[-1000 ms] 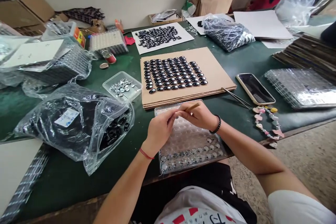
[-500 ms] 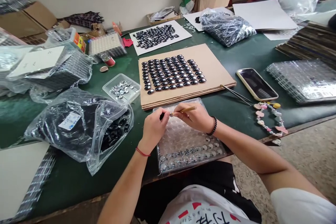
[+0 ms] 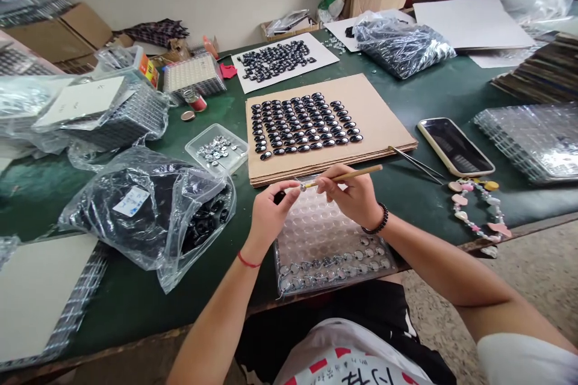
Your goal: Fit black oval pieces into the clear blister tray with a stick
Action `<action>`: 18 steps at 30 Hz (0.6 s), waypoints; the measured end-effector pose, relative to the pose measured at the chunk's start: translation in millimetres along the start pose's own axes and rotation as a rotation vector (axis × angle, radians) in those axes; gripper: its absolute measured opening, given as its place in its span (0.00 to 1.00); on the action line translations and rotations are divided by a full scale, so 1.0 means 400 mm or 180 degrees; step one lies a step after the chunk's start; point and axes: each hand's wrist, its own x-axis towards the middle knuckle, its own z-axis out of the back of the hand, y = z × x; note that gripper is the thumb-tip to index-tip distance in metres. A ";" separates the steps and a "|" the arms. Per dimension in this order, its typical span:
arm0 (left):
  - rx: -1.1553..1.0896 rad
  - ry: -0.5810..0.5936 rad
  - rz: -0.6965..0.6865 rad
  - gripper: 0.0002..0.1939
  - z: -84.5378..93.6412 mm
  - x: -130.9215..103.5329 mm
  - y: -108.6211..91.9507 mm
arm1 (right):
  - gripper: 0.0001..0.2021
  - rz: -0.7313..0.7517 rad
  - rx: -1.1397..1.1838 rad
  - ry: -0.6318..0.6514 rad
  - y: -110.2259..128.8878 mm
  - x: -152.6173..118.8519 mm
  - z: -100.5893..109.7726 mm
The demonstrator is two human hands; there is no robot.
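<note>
My left hand [image 3: 270, 212] is closed, with a small black oval piece [image 3: 279, 197] in its fingers. At its fingertips is a tiny shiny piece [image 3: 303, 187], too small to name. My right hand [image 3: 354, 197] grips a thin wooden stick [image 3: 361, 172] like a pen, its tip pointing left at the shiny piece. Both hands are over the far part of a clear plastic tray [image 3: 316, 222] with round pockets. Shiny round pieces [image 3: 334, 274] fill rows along its near side. Beyond, black oval pieces [image 3: 298, 126] stand in rows on a brown cardboard stack [image 3: 379, 114].
A clear box [image 3: 237, 159] of small metal parts and an open plastic bag [image 3: 130, 216] of black pieces lie left. Tweezers [image 3: 418, 163], a phone [image 3: 456, 147] and a beaded string [image 3: 458, 201] lie right. More black pieces [image 3: 275, 60] cover a white board behind.
My right hand has drawn a little to the right, and the stick now lies farther along. My left fingertips have opened out slightly around the shiny piece. The whole view has shifted slightly.
</note>
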 end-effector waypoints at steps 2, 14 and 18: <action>-0.0190 0.0163 0.0014 0.17 -0.004 -0.004 -0.004 | 0.10 -0.0120 0.0363 0.0000 0.005 -0.001 -0.002; 0.0630 -0.0027 -0.0760 0.13 0.041 0.006 0.002 | 0.09 -0.0334 0.0774 -0.0136 0.007 -0.010 -0.014; 0.1295 -0.0812 -0.0916 0.14 0.089 0.034 0.027 | 0.09 -0.0367 0.0785 -0.0179 0.007 -0.009 -0.010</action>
